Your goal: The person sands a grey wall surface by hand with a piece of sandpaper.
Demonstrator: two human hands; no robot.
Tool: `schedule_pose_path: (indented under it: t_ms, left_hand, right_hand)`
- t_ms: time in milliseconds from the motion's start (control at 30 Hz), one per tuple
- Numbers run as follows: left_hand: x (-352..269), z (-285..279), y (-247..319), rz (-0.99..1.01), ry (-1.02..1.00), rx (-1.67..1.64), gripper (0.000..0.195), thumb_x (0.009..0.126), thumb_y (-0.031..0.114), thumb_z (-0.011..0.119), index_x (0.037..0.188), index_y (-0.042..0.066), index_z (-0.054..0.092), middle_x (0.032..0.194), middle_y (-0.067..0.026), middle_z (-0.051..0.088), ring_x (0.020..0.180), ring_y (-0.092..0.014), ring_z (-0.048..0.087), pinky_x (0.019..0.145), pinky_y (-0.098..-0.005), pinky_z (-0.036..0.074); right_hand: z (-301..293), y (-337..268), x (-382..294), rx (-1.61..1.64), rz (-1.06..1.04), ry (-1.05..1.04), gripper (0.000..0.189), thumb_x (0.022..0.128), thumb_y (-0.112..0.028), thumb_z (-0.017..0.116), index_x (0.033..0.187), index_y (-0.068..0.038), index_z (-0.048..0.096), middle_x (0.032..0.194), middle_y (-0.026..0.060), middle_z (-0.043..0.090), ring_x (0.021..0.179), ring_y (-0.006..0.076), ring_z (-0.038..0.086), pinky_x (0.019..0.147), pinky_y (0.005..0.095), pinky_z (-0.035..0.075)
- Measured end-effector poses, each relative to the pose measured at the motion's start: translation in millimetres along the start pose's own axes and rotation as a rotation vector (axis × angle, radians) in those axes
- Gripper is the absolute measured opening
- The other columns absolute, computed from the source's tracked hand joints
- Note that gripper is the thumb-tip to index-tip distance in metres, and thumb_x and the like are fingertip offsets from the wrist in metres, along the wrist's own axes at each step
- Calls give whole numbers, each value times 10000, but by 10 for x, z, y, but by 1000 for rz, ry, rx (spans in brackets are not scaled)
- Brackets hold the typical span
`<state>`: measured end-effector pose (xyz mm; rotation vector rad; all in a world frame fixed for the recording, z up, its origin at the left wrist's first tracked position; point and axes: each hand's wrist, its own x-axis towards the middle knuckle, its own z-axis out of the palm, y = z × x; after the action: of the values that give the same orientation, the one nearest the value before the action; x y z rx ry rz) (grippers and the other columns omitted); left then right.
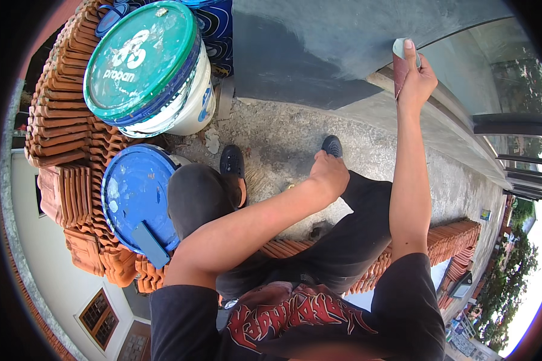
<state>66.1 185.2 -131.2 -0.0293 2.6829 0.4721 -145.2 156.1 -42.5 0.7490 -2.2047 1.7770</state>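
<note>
My right hand (416, 88) reaches up to the wall at the upper right, its thumb laid over a curled sheet of sandpaper (400, 74). The sheet is reddish-brown outside and pale inside. It is held by the corner of a dark grey plastered wall (293, 54); whether it touches the surface is unclear. Across my body, my left hand (330, 177) hangs bent at the wrist near my right knee, above a black clog (332, 145). Its fingers curl down out of sight, so I cannot tell whether they hold anything.
At the left stand a paint bucket with a green lid (140, 58) and another bucket with a blue lid (137, 194). A phone (150, 245) lies on the blue lid. Stacked clay roof tiles (58, 126) line the left side. Rough concrete floor (275, 131) lies below; window frames (515, 124) are at the right.
</note>
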Motion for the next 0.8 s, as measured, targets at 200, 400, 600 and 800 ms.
schedule_pose_path:
  t_ms: [200, 400, 600, 800]
  left_hand:
    - [-14, 73, 5, 34, 39, -5, 341, 919, 177, 633, 1224, 27, 665, 1214, -138, 647, 1148, -284, 629, 994, -439, 456]
    - [11, 10, 4, -1, -5, 22, 335, 923, 169, 622, 1225, 29, 661, 1215, -134, 649, 1146, -281, 631, 992, -437, 461]
    - [-8, 89, -6, 26, 27, 2, 340, 928, 178, 617, 1229, 25, 661, 1212, -134, 650, 1135, -279, 637, 983, -441, 464]
    - [1, -35, 15, 16, -31, 38, 334, 935, 162, 604, 1234, 26, 656, 1226, -129, 648, 1146, -278, 632, 996, -435, 460]
  right_hand:
    - [93, -121, 60, 37, -38, 18, 566, 871, -461, 800, 965, 95, 746, 759, 48, 660, 721, 96, 561, 681, 222, 448]
    - [43, -71, 39, 27, -34, 4, 555, 857, -461, 813, 952, 83, 751, 762, 52, 660, 709, 97, 553, 670, 226, 443]
    - [170, -227, 86, 60, -67, 21, 550, 860, -456, 812, 964, 81, 754, 771, 51, 663, 701, 89, 550, 666, 227, 443]
    - [61, -147, 101, 66, -44, 4, 574, 846, -471, 820, 986, 81, 754, 778, 47, 664, 706, 90, 552, 668, 226, 443]
